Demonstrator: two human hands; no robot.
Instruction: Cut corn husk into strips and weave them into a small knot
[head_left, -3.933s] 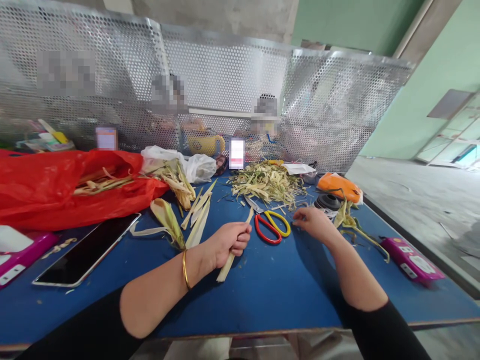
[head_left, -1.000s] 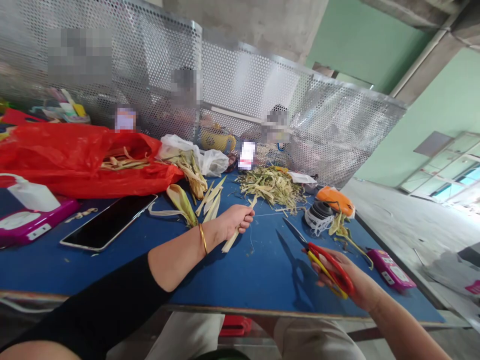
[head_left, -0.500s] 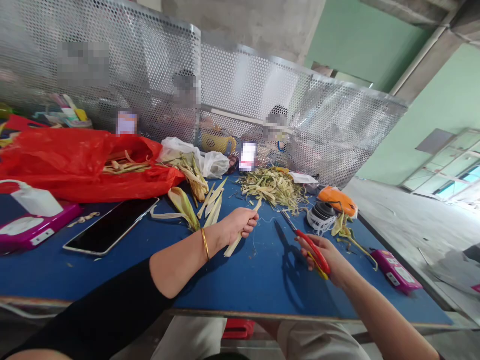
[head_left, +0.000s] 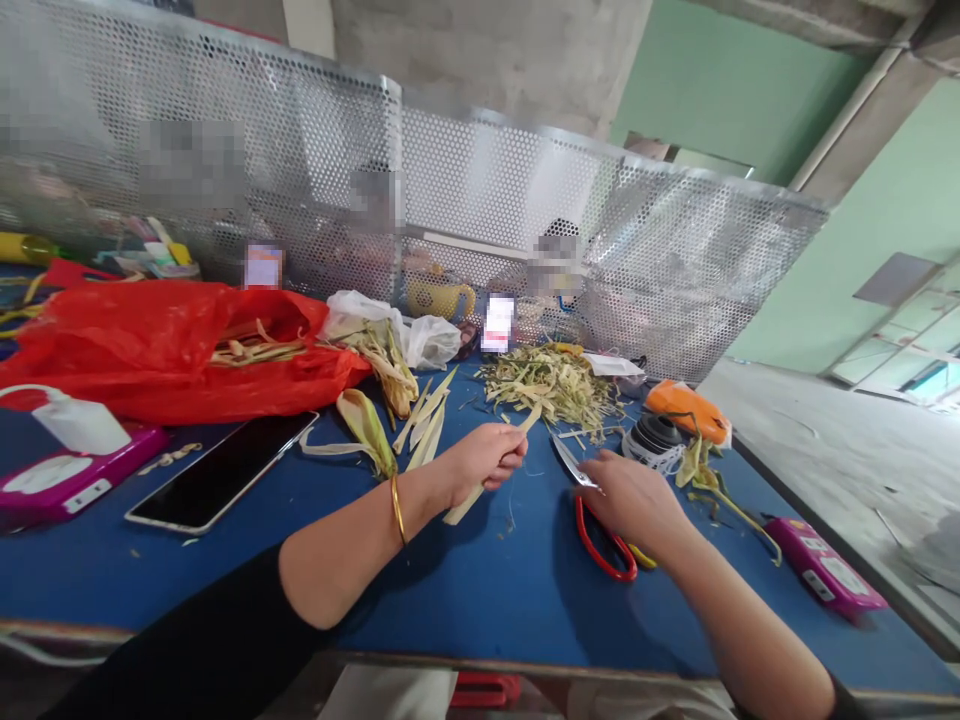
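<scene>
My left hand (head_left: 481, 458) is closed around a pale strip of leaf (head_left: 463, 505) that slants across the blue table (head_left: 487, 590). Its upper end pokes out past my fingers toward the shredded leaf pile (head_left: 551, 385). My right hand (head_left: 632, 497) lies over the scissors (head_left: 600, 530), which have one red and one yellow handle. Their blades point up and left, toward the strip. The hand covers the pivot, and its fingers are hidden from me.
A red plastic bag (head_left: 165, 350) holding leaves lies at back left, with cut strips (head_left: 424, 415) and a husk (head_left: 367, 425) beside it. A phone (head_left: 221, 468) and pink box (head_left: 60, 478) lie left. A thread spool (head_left: 654, 435), orange pouch (head_left: 686, 410) and another pink box (head_left: 825, 578) lie right. Perforated metal screen (head_left: 480, 190) behind.
My right hand picked the scissors up from the table, lifted them, and has brought them back down near the strip. My left hand kept its grip on the strip.
</scene>
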